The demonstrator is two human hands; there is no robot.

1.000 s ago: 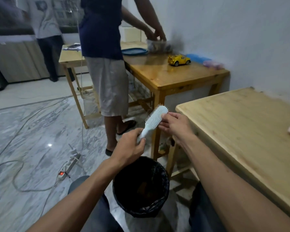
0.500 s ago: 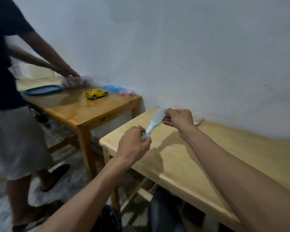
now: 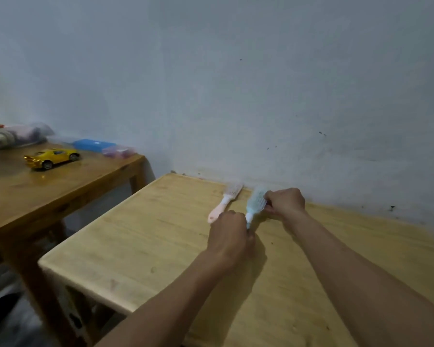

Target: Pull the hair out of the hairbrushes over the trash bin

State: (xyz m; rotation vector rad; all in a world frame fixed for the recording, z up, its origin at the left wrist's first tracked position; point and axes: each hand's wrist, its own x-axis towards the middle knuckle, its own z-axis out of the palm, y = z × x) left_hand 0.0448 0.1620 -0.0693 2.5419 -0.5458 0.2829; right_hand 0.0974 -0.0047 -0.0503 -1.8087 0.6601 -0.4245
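Left hand (image 3: 229,234) fingers are curled round the handle of a pale blue brush (image 3: 255,204); right hand (image 3: 285,202) fingers pinch the far edge of its head. The brush lies low over a light wooden table (image 3: 140,246), near the wall, at about 12 o'clock from the person; whether it touches the wood cannot be told. Just beside it, at its 10 o'clock, a pink brush (image 3: 226,202) lies flat on the table, untouched.

Both brushes look like light, stiff plastic. The handle gives the firm hold; the bristled head is prickly and best steadied by its rim, as the right hand does now. Any trapped hair would be soft and tangled, and likely needs plucking from between the bristles. Whether hair sits in either brush is too blurred to tell.

Further out, at 9 o'clock, a darker table (image 3: 60,186) carries a yellow toy car (image 3: 52,158), a blue box (image 3: 94,145) and a bag (image 3: 13,136).

A second ago the blue brush was held up over a black bin on the floor, with a standing person nearby. Now the view has swung to the wall, bin and person are out of sight, and the brush is down by the pink one.
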